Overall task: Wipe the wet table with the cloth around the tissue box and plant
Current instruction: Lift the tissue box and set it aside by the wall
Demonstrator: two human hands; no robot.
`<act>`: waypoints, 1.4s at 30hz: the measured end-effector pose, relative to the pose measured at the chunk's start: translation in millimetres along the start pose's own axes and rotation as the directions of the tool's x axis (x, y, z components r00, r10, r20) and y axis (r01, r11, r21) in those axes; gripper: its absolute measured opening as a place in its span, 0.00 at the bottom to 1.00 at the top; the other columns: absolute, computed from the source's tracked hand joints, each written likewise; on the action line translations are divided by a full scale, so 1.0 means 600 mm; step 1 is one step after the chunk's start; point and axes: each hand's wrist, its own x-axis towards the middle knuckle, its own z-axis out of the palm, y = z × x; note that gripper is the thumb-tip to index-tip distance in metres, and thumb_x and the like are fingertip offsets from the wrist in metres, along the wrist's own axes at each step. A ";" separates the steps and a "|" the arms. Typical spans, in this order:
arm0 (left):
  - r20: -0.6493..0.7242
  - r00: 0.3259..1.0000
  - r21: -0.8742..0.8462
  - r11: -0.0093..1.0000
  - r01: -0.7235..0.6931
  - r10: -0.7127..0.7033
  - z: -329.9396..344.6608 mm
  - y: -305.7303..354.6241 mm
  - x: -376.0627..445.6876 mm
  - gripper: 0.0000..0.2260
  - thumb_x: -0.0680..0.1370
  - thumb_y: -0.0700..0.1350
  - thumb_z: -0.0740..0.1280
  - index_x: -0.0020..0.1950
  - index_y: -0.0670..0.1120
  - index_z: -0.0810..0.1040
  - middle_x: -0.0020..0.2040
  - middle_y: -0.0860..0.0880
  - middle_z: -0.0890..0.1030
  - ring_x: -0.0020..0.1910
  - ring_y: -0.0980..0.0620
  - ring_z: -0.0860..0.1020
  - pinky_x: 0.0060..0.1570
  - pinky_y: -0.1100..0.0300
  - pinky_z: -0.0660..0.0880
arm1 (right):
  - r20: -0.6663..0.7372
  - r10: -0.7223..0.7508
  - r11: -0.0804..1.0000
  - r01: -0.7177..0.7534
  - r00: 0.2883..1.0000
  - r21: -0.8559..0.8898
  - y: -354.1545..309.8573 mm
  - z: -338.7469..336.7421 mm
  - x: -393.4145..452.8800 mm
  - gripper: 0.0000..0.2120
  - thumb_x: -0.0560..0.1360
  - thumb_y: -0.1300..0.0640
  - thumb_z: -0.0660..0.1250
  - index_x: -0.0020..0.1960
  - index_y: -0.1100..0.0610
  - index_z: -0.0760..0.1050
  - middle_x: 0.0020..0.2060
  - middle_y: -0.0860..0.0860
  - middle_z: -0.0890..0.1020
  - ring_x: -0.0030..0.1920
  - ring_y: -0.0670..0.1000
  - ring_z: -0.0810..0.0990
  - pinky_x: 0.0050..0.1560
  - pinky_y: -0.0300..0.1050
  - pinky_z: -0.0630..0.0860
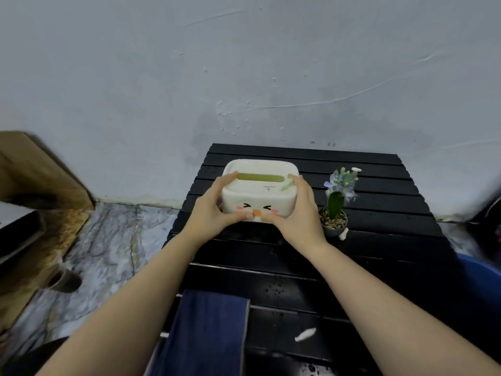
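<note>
A white tissue box (259, 196) with a green slot and a cartoon face sits at the back left of the black slatted table (379, 240). My left hand (210, 210) grips its left side and my right hand (296, 213) grips its right side, thumbs meeting at the front. A small potted plant (334, 210) with pale blue flowers stands just right of the box. The dark blue cloth (208, 332) lies flat at the table's near left edge, under my left forearm. Water drops speckle the slats.
A grey wall rises right behind the table. A blue basin rim (479, 278) shows at the right. A small white scrap (305, 335) lies on the near slats. On the marbled floor at the left stand a cup (65, 280) and a brown board.
</note>
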 end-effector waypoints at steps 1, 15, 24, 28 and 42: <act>-0.003 1.000 0.004 1.000 -0.002 0.002 0.000 0.002 0.000 0.38 0.66 0.46 0.82 0.70 0.63 0.69 0.63 0.59 0.77 0.60 0.55 0.79 0.57 0.56 0.80 | -0.002 0.001 1.000 -0.001 1.000 0.009 -0.002 -0.002 0.002 0.45 0.63 0.54 0.81 0.74 0.48 0.61 0.71 0.46 0.65 0.65 0.45 0.70 0.63 0.36 0.71; -0.093 0.987 0.007 0.992 -0.127 0.127 -0.012 0.030 0.186 0.38 0.63 0.51 0.83 0.69 0.63 0.70 0.64 0.57 0.77 0.61 0.54 0.78 0.57 0.52 0.80 | -0.189 -0.070 0.991 0.090 0.980 0.099 -0.038 -0.006 0.174 0.47 0.61 0.57 0.82 0.73 0.47 0.61 0.67 0.48 0.70 0.64 0.48 0.72 0.65 0.49 0.74; -0.112 0.992 0.055 0.997 -0.060 0.066 0.007 -0.063 0.268 0.38 0.63 0.52 0.82 0.70 0.62 0.69 0.63 0.59 0.77 0.60 0.59 0.78 0.60 0.55 0.79 | -0.156 0.037 0.999 -0.039 0.987 -0.007 0.032 0.061 0.271 0.47 0.64 0.60 0.80 0.74 0.49 0.58 0.70 0.50 0.66 0.65 0.49 0.70 0.61 0.43 0.73; -0.102 0.993 0.049 0.998 -0.050 0.055 0.024 -0.083 0.293 0.39 0.63 0.52 0.82 0.71 0.62 0.69 0.63 0.57 0.77 0.60 0.57 0.78 0.61 0.54 0.78 | -0.137 0.056 0.997 -0.063 0.989 -0.043 0.048 0.059 0.293 0.47 0.66 0.59 0.79 0.76 0.49 0.55 0.71 0.50 0.63 0.64 0.47 0.67 0.57 0.38 0.68; 0.012 0.999 0.099 0.994 0.036 -0.037 0.011 -0.029 0.291 0.57 0.67 0.45 0.82 0.81 0.54 0.43 0.77 0.56 0.61 0.71 0.62 0.65 0.63 0.70 0.68 | -0.135 0.037 0.967 -0.070 0.990 -0.245 0.002 0.056 0.275 0.54 0.68 0.55 0.77 0.78 0.45 0.40 0.78 0.58 0.46 0.78 0.59 0.43 0.76 0.56 0.52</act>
